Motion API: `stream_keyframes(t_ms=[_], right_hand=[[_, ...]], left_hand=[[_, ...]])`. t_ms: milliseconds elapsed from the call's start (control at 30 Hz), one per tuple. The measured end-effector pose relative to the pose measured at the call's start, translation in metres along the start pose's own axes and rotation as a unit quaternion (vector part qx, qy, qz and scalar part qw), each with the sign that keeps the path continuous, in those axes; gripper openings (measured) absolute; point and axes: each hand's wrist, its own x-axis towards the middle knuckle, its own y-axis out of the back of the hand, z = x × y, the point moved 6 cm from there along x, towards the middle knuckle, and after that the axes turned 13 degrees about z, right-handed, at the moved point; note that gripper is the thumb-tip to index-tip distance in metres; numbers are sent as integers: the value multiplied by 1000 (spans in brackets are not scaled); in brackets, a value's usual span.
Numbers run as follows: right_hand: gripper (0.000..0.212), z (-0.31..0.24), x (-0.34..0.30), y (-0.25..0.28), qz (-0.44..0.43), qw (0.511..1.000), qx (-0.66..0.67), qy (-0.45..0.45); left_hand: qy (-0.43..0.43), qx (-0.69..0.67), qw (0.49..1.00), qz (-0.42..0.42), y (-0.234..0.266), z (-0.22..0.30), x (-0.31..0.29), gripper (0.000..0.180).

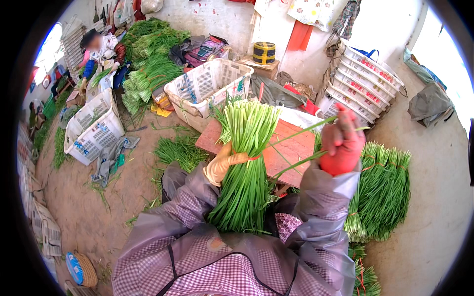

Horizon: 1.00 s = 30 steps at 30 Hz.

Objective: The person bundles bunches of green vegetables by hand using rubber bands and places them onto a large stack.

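A thick bunch of garlic chives (pixel 252 126) stands upright in front of me, pale cut ends up and green leaves hanging toward my lap. Around its middle my left hand (pixel 221 165), in a tan glove, is closed. A bit of red shows on the bunch by the thumb; I cannot tell whether it is a band. My right hand (pixel 341 148), in a red glove, is raised to the right with fingers closed on a few loose chive stalks (pixel 302 132) that stretch toward the bunch. Beneath is a small red table (pixel 291 143).
Tied chive bunches (pixel 385 192) stand at right. Beyond the table is a white plastic crate (pixel 210 84); another crate (pixel 95 126) stands left. Stacked crates (pixel 363 81) lean by the wall. Loose chives (pixel 180 153) lie on the floor. A person (pixel 101 54) sits beside a chive heap (pixel 150 64).
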Motion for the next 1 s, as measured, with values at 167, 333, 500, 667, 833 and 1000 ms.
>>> stream_keyframes(t_ms=[167,333,500,667,833,1000], right_hand=[[34,-64,14,21,-128,971,190,69],[29,-139,-13,15,-393,873,244,156],[28,-34,-46,-2,-442,892,-92,-13],[38,51,-38,-29,-288,836,-455,103],[31,69,-41,-29,-250,758,-539,270],[27,78,-41,-27,-286,785,-488,251]], left_hand=[[24,4,1000,0,4,-1,1,78],[11,15,999,33,13,-10,6,75],[8,12,1000,27,14,-5,1,71],[35,-25,999,-4,-3,-5,1,72],[72,-69,995,-6,-5,-8,0,74],[101,-94,990,-11,5,-15,-2,76]])
